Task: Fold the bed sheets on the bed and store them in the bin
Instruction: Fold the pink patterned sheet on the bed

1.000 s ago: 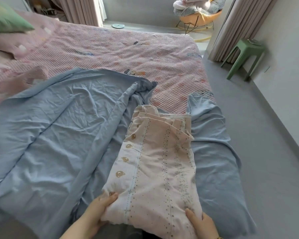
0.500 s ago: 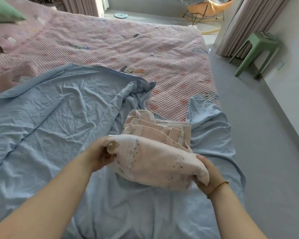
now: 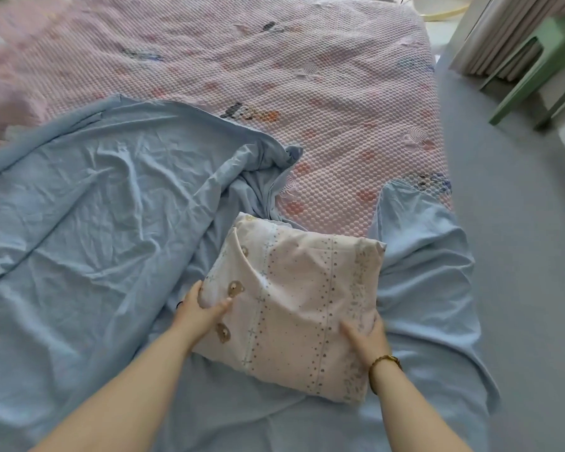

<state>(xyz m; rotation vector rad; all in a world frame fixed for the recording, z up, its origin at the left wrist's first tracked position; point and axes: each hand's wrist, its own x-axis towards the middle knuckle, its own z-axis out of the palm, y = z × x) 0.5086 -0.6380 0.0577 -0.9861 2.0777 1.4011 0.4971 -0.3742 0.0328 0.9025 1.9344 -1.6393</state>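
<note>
Both grips, left hand and right hand, clamp the squarish folded sheet, stripes pointing away.

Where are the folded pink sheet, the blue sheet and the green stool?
folded pink sheet (image 3: 300, 308): head view, its top face.
blue sheet (image 3: 88, 203): head view, wrinkled middle.
green stool (image 3: 555, 44): head view, its seat.

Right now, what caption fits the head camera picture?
Left hand and right hand hold the folded pink sheet atop the blue sheet.
</note>
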